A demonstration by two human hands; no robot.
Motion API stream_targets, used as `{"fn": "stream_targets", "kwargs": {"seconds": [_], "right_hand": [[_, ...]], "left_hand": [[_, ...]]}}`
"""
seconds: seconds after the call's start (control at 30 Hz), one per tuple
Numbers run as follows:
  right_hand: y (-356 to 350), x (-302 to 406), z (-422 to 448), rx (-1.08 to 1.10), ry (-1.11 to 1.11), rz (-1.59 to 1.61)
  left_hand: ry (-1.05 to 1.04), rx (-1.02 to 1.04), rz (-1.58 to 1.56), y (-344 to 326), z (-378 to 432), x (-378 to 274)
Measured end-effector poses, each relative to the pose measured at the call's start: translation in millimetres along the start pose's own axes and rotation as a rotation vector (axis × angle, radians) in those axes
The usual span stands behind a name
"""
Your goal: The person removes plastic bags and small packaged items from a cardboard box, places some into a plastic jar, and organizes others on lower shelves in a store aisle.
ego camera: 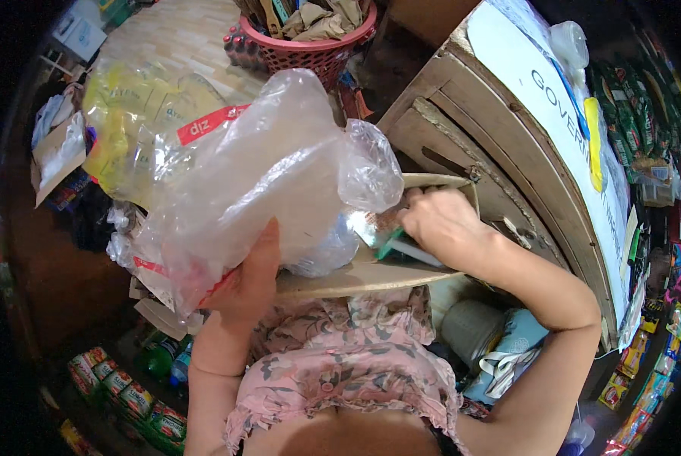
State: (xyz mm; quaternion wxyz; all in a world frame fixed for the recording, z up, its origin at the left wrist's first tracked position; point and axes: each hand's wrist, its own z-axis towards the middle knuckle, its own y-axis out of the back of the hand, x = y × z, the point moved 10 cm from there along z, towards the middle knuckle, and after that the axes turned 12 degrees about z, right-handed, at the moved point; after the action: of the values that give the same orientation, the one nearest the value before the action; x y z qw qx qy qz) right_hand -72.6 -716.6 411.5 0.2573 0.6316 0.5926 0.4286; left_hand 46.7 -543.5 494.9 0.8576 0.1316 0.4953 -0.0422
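Crumpled clear plastic bags (260, 154), one with a red printed strip, are bunched in my left hand (249, 273), thumb uppermost. Beyond them spreads a yellow translucent plastic bag (129, 114) with printing. My right hand (440, 219) reaches into an open wooden drawer (369, 276) at its right corner, its fingers curled and partly hidden; whether they hold anything cannot be told. Just below its fingers lie a green and white item (403, 248) and something shiny. A bluish clear bag (329, 248) rests at the drawer's near edge, left of the right hand.
The wooden cabinet (477, 131) with a white lettered top rises at right. A red plastic basket (312, 51) holding brown paper stands beyond the bags. An open cardboard box (58, 154) is at left. A grey bucket (471, 328) sits below the drawer, and hanging packets (631, 353) line the right rim.
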Motion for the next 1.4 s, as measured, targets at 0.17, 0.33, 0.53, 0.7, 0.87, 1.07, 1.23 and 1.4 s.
{"fn": "stream_targets", "kwargs": {"seconds": [0.17, 0.33, 0.53, 0.7, 0.87, 1.07, 1.23, 1.4], "right_hand": [[18.4, -1.1, -20.7, -0.215, 0.003, 0.139], [9.4, -4.9, -18.7, -0.019, -0.087, 0.201], [29.5, -1.6, -15.3, -0.233, -0.002, 0.261], [39.4, -18.1, -12.2, -0.464, 0.004, 0.613], [36.3, -21.4, -5.7, -0.433, -0.038, 0.711], [30.7, -23.9, -0.5, -0.387, -0.06, 0.819], [37.1, -21.9, -4.9, -0.375, -0.077, 0.974], [45.2, -1.7, -5.8, -0.42, 0.119, 0.962]], "left_hand": [[0.017, -0.024, 0.046, 17.3, -3.4, 1.0], [0.029, -0.036, 0.076, 24.4, -6.0, 2.3], [0.027, -0.043, 0.083, 20.9, -4.9, 3.8], [0.016, -0.041, 0.07, 13.6, -3.0, 3.6], [-0.006, -0.014, 0.04, -3.5, -0.3, 6.1], [-0.001, -0.027, 0.027, -5.8, 2.8, 7.8], [0.027, -0.053, 0.056, 5.9, 0.5, 7.2], [0.035, -0.08, 0.074, 15.2, -1.5, 8.1]]}}
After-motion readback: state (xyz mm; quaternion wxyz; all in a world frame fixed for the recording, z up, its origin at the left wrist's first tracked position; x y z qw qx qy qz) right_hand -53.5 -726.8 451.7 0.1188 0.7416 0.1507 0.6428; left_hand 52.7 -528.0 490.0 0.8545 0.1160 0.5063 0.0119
